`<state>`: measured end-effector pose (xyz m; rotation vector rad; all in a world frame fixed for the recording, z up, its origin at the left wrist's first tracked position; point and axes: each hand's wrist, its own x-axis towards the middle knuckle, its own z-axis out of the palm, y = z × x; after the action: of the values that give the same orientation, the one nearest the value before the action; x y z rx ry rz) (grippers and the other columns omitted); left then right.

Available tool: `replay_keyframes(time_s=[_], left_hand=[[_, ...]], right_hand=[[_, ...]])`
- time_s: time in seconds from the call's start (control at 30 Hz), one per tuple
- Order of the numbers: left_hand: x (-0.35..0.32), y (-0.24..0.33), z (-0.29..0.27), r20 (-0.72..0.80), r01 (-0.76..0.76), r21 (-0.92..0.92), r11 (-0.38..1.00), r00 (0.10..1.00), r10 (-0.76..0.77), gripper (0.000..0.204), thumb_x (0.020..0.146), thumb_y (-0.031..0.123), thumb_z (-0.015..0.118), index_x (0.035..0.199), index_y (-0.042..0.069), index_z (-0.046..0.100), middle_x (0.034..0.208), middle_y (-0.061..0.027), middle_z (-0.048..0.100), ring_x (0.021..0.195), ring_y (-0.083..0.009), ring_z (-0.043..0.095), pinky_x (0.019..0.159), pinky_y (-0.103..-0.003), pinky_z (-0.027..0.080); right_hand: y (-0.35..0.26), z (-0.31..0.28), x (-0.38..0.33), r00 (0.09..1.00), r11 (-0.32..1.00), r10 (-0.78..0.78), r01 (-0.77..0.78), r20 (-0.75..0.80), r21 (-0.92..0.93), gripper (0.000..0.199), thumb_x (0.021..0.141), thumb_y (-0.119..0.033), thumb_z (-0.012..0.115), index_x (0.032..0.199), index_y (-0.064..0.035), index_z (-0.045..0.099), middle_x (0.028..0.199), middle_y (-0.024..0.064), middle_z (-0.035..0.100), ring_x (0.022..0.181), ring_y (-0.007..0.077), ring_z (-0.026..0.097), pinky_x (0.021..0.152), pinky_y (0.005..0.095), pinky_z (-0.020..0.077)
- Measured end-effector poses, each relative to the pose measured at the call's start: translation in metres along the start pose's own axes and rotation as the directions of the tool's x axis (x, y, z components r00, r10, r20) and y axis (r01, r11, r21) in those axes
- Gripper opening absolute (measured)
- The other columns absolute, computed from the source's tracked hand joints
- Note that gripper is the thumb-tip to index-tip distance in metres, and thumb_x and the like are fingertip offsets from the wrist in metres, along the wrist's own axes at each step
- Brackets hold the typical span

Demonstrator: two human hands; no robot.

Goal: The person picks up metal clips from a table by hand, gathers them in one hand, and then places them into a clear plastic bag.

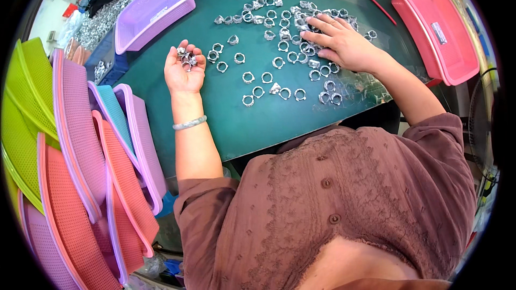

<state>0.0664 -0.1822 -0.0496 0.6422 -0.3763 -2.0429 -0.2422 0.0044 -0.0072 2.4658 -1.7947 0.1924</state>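
My left hand (pixel 184 73) is turned palm up over the left part of the table, its fingers curled around several silver rings (pixel 188 62). My right hand (pixel 344 44) lies palm down with fingers stretched out over a dense cluster of rings, partly hiding them. Many more silver rings (pixel 266 77) are scattered across the green tabletop (pixel 236 127) between and beyond the hands. Just right of my left hand, a few rings (pixel 222 66) sit loosely together. A small group of rings (pixel 329 98) lies nearer the table's front edge.
A purple basket (pixel 157 12) stands at the far left, beside a blue bin (pixel 112 56). Red-handled pliers (pixel 380 5) and a pink basket (pixel 438 29) are at the right. Stacked colored baskets (pixel 80 134) crowd the left side. Clear plastic film (pixel 365 87) covers part of the tabletop.
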Motion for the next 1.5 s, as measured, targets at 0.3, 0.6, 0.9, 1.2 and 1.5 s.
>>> replay_keyframes(time_s=[0.3,0.6,0.9,1.2,1.5], left_hand=[[0.0,-0.016,0.002,0.309,0.213,0.079,0.974,0.923,-0.227,0.03,0.09,0.021,0.04,0.106,-0.002,0.049,0.091,-0.0137,0.056,0.08,-0.0251,0.054,0.062,-0.03,0.048],[-0.019,-0.03,0.025,0.429,0.25,0.059,0.966,0.868,-0.251,0.034,0.092,0.024,0.037,0.116,0.001,0.043,0.107,-0.0162,0.054,0.092,-0.0273,0.055,0.066,-0.031,0.051],[-0.077,-0.079,0.063,0.384,0.446,0.057,0.893,0.816,-0.432,0.041,0.091,0.036,0.034,0.113,0.003,0.046,0.103,-0.0166,0.057,0.084,-0.028,0.059,0.063,-0.035,0.052],[-0.105,-0.096,0.073,0.175,0.321,0.22,0.921,0.916,-0.361,0.027,0.086,0.021,0.044,0.102,0.001,0.054,0.1,-0.0155,0.056,0.083,-0.0271,0.057,0.066,-0.035,0.051],[-0.113,-0.12,0.1,0.11,0.214,0.55,0.807,0.94,-0.324,0.023,0.084,0.026,0.056,0.088,0.003,0.059,0.066,-0.0021,0.054,0.06,-0.0127,0.054,0.05,-0.025,0.044]], right_hand=[[-0.001,-0.001,-0.02,0.972,0.951,0.095,-0.026,-0.212,0.31,0.034,0.078,-0.004,0.052,0.112,-0.0052,0.05,0.119,0.0134,0.047,0.112,0.0314,0.043,0.094,0.0388,0.0347],[-0.016,-0.004,-0.027,0.95,0.936,0.089,0.024,-0.301,0.351,0.019,0.073,-0.002,0.057,0.093,-0.0036,0.058,0.092,0.0088,0.056,0.085,0.0265,0.051,0.076,0.0342,0.0421],[-0.025,0.005,-0.023,0.956,0.96,0.068,0.016,-0.285,0.28,0.019,0.069,-0.009,0.062,0.088,-0.008,0.062,0.096,0.0052,0.053,0.093,0.0242,0.047,0.083,0.0354,0.0367],[-0.026,0.008,-0.02,0.926,0.868,0.099,0.098,-0.363,0.487,0.014,0.068,-0.01,0.064,0.082,-0.0081,0.063,0.1,0.0064,0.053,0.098,0.0262,0.045,0.083,0.0366,0.0368],[-0.039,0.0,-0.029,0.956,0.198,0.245,0.112,-0.16,0.974,0.024,0.076,0.004,0.056,0.099,-0.0013,0.052,0.099,0.0077,0.056,0.092,0.0131,0.053,0.08,0.0269,0.0433]])
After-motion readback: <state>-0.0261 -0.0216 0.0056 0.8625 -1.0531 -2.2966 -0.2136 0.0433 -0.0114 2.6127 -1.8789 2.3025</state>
